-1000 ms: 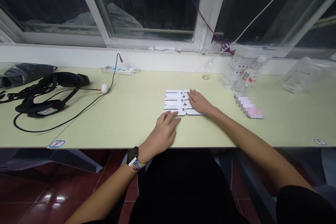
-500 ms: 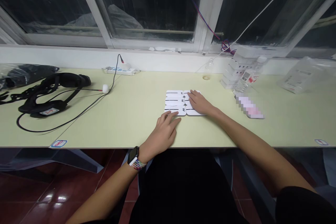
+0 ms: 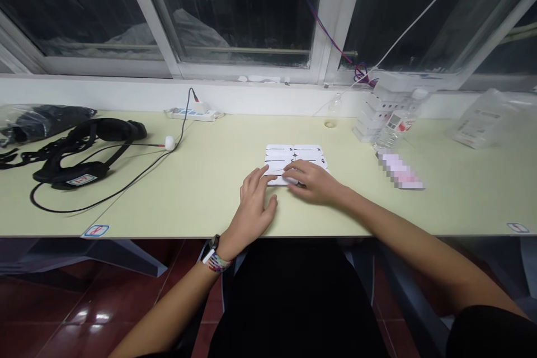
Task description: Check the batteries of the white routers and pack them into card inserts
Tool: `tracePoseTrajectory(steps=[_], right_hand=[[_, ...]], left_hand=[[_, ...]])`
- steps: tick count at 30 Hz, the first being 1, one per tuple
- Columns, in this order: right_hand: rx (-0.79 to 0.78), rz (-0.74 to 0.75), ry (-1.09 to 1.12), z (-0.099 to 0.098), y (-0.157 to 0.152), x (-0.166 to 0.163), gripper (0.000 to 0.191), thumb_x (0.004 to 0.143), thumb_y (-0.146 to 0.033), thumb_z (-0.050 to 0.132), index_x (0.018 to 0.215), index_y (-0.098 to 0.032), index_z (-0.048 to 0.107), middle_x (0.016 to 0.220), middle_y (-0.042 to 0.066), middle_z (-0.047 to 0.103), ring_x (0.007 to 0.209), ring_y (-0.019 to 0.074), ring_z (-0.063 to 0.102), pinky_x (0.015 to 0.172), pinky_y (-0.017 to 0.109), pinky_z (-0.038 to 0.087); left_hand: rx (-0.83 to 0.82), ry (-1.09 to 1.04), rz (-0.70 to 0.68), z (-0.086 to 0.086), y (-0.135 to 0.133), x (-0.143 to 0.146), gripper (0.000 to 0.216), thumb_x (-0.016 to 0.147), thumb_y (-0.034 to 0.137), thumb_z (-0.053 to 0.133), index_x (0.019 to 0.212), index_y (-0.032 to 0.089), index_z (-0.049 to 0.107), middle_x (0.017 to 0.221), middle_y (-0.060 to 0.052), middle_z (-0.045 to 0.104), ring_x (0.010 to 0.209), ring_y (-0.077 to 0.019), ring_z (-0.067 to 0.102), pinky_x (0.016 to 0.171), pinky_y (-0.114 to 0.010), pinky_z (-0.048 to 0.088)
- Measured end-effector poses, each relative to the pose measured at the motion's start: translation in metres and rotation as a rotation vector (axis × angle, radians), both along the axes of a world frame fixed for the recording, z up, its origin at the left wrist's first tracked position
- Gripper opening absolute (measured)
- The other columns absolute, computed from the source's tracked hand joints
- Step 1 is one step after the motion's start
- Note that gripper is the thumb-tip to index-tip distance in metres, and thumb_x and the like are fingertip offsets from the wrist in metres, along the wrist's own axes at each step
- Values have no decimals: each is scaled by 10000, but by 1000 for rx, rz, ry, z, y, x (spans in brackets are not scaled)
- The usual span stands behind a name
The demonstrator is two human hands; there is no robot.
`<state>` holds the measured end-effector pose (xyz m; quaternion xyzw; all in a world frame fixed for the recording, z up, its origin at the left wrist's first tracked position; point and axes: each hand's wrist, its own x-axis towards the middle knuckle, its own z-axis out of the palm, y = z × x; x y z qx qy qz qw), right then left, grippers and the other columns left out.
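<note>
White cards [image 3: 283, 155] with black lines, W marks: laid edge to edge in block on table [image 3: 201, 184], taken as clock centre
Left hand [image 3: 251, 204] at 7 o'clock: fingers loosely spread, thumb well apart, fingertips at block's near left corner; watch [image 3: 210, 251] on wrist
Right hand [image 3: 312, 182] at 5 o'clock: fingers bent over near cards, partly covering them; cannot tell if pinching or only resting
Headset [image 3: 84, 173] at 9 o'clock, power strip [image 3: 193, 115] at 10
Bottle [image 3: 396, 126] at 2, just beside stacked boxes [image 3: 371, 117]

White glare on floor tiles [image 3: 94, 303]
</note>
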<state>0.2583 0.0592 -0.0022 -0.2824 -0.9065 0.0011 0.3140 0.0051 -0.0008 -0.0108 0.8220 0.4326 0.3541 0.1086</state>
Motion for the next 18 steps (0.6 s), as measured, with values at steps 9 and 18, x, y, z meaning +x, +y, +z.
tracePoseTrajectory(steps=[9,18], right_hand=[[70,94,-91,-2,-7,-12,242,1079,-211,560,1251,-232,729,1151,128,776,1036,274,732,842,433,647],[-216,100,298,-11,-13,-30,337,1071,-204,592,1392,-259,678,1047,42,796,857,194,732,809,375,632]], left_hand=[[-8,-26,84,-5,5,0,526,1029,249,601,1534,300,461,1704,-124,487,1587,-400,407,1258,-680,385],[51,-63,-21,12,-7,3,458,1114,319,569,1556,285,454,1626,-141,507,1548,-345,453,1290,-582,412]])
